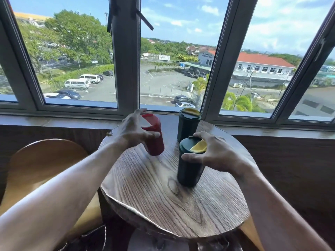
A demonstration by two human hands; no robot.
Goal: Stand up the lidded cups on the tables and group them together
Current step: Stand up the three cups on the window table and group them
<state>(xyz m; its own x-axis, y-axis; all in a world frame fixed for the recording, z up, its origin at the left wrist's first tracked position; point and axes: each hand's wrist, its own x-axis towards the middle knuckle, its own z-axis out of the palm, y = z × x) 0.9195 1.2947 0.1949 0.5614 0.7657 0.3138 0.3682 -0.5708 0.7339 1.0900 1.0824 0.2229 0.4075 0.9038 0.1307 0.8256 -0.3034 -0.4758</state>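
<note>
Three lidded cups stand on the round wooden worktop point(163, 201), seen from the head camera. Left hand point(132, 130) curls round the red cup point(154, 140), which tilts toward the near side. Right hand point(215, 154) grips the near green cup point(190, 169) from its right, fingers over the yellow-flapped lid. Far green cup point(187, 124) stands upright, untouched. Recommended: seat the red cup flat, then slide both held cups toward the far one, keeping the bases down.
</note>
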